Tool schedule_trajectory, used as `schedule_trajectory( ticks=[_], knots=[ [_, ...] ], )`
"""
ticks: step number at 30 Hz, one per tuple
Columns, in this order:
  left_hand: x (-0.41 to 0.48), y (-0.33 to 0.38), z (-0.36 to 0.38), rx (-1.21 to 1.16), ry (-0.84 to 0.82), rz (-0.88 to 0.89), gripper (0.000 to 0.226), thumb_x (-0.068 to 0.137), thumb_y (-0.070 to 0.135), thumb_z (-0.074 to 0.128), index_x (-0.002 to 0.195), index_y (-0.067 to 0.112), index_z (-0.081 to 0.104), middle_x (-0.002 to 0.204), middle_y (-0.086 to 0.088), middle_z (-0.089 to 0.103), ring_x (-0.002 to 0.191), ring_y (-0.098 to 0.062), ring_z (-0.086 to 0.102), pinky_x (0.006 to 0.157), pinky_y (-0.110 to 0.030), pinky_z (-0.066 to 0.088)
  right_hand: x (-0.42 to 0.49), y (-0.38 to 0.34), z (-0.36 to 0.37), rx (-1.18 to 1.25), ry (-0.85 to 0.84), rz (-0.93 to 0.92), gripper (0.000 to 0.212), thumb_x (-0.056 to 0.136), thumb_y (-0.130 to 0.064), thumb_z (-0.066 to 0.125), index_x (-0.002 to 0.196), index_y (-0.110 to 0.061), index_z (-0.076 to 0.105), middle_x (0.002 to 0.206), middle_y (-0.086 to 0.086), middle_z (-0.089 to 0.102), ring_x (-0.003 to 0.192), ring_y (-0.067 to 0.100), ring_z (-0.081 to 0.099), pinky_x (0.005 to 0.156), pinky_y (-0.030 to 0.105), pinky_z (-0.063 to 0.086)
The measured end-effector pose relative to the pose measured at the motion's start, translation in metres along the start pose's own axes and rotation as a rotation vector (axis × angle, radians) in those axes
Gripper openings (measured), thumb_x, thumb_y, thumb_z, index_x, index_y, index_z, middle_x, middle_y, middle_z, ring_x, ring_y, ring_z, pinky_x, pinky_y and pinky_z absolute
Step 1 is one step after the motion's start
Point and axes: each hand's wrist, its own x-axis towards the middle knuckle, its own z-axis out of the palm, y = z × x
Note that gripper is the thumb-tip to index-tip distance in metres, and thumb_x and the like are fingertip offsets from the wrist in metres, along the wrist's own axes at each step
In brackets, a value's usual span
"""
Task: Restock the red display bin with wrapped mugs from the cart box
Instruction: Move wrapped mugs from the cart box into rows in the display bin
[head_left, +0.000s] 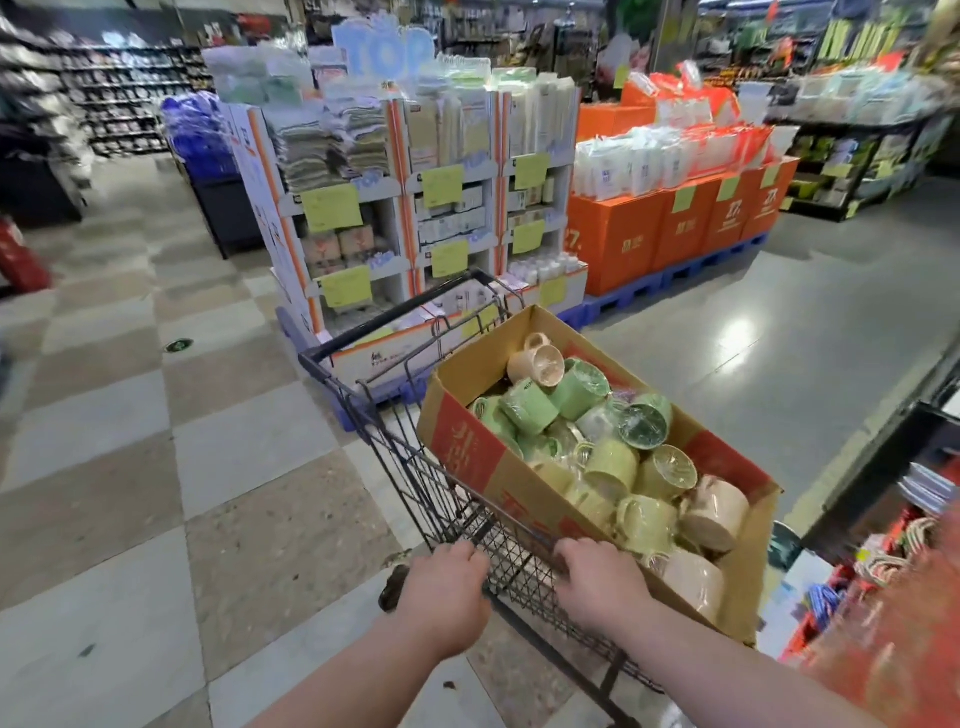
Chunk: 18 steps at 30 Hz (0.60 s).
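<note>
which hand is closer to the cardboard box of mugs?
Right. The right hand grips the rear edge of the cart beside the cardboard box; the left hand grips it farther left, apart from the box.

Wire cart (415, 467) carries cardboard box (488, 467) of mugs (613, 462).

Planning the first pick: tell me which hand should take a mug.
Probably right. The right hand grips the cart beside the box, mugs just beyond it; the left hand grips farther from the box.
</note>
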Motion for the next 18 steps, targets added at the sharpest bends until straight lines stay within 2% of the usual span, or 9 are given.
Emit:
schedule_trajectory(
  ticks=[6,12,18],
  knots=[
    [0.045,0.003,-0.004,0.001,-0.019,0.103,0.031,0.091,0.026,0.044,0.12,0.014,0.048,0.121,-0.008,0.049,0.112,-0.028,0.047,0.092,-0.04,0.042,0.021,0.022,-0.003,0.052,0.007,0.067,0.032,0.091,-0.03,0.047,0.122,-0.025,0.051,0.12,-0.001,0.059,0.11,0.023,0.055,0.093,0.035,0.047],
    [0.106,0.003,-0.021,0.041,0.01,0.276,0.034,0.092,0.024,0.044,0.124,0.013,0.046,0.123,-0.008,0.047,0.117,-0.027,0.044,0.1,-0.04,0.037,0.045,0.042,-0.013,0.074,0.016,0.219,0.032,0.09,-0.031,0.044,0.12,-0.023,0.051,0.12,0.001,0.059,0.111,0.024,0.055,0.09,0.034,0.046],
    [0.173,-0.026,-0.051,0.095,0.051,0.433,0.04,0.093,0.031,0.045,0.129,0.013,0.047,0.13,-0.007,0.048,0.12,-0.026,0.045,0.103,-0.041,0.038,0.08,0.042,-0.034,0.114,0.052,0.401,0.033,0.088,-0.027,0.043,0.12,-0.024,0.053,0.119,0.0,0.06,0.109,0.025,0.056,0.084,0.034,0.048]
  ],
)
